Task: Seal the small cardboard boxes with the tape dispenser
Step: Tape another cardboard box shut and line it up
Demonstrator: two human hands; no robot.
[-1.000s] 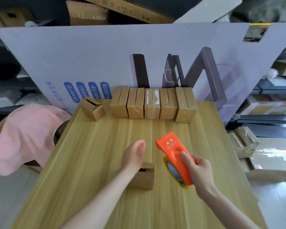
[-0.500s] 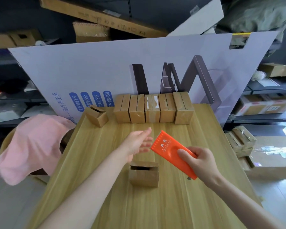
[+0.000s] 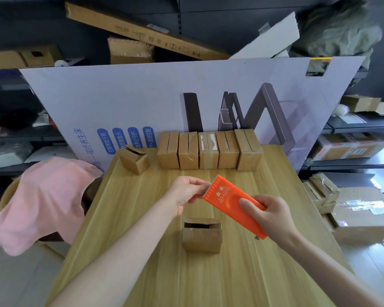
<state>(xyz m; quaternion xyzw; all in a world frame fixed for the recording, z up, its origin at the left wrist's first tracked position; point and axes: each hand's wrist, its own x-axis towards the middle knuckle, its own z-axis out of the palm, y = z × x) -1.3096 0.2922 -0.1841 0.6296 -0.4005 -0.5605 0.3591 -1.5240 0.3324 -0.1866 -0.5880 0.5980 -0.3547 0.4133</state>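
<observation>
Since half a second ago the left hand point(image 3: 186, 192) has closed in on the orange tape dispenser point(image 3: 228, 199), its fingers now pinching at the toothed end (no tape is visible there). The right hand point(image 3: 268, 216) grips the lower body. Both are held above the open small box point(image 3: 202, 234) on the worktop point(image 3: 142, 262); five closed boxes point(image 3: 208, 150) line its far edge.

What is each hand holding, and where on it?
Right hand grips the orange tape dispenser around its rear half; left hand pinches at its toothed front edge.
</observation>
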